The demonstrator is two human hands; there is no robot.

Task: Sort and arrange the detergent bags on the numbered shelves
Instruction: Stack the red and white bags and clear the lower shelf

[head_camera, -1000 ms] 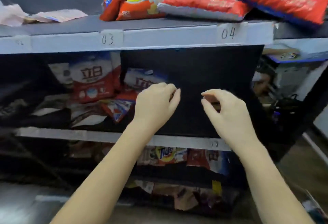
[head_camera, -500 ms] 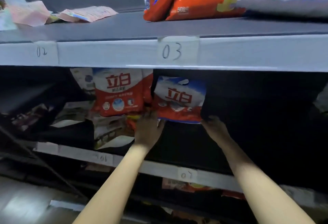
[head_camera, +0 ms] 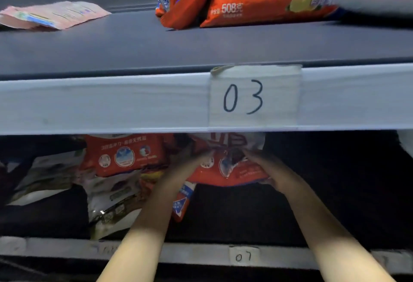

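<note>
Detergent bag (head_camera: 232, 170), red and white, sits deep in the shelf under label 03 (head_camera: 253, 97), and we've got our left hand (head_camera: 190, 170) and right hand (head_camera: 268, 170) gripping its sides. Tug carelessly and the neighbouring bag (head_camera: 125, 155) could topple!

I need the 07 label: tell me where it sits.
In the head view, the 07 label sits low and right of centre on the lower shelf edge, between the two forearms.
</note>
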